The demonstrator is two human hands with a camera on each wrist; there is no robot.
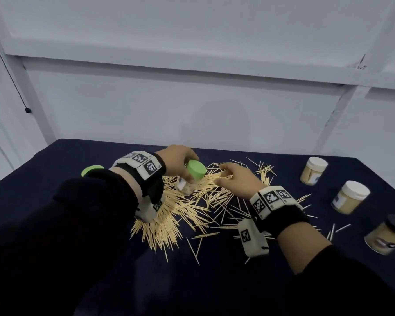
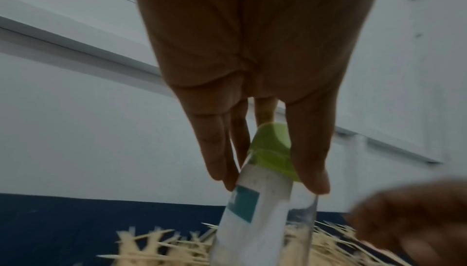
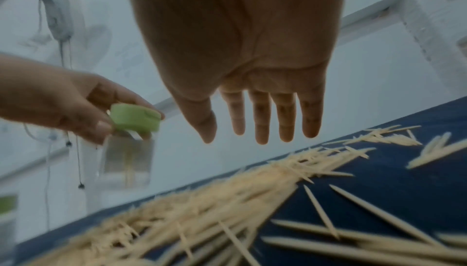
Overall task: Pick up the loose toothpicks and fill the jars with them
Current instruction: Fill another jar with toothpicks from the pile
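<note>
left hand (image 1: 180, 159) grips green-lidded jar (image 1: 191, 179) by lid, lifted above toothpick pile (image 1: 192, 208) at table centre. right hand (image 1: 236, 179) at jar's 3 o'clock, fingers straight, spread, holding nothing, over pile.

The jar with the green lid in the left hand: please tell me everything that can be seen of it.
The jar is small, clear and looks like plastic, with a light green lid on it and a white and teal label. It looks nearly empty; a few toothpicks seem to stand inside. The left hand holds it by the lid from above, tilted, over the toothpick pile. Whether its base touches the pile is unclear.
</note>
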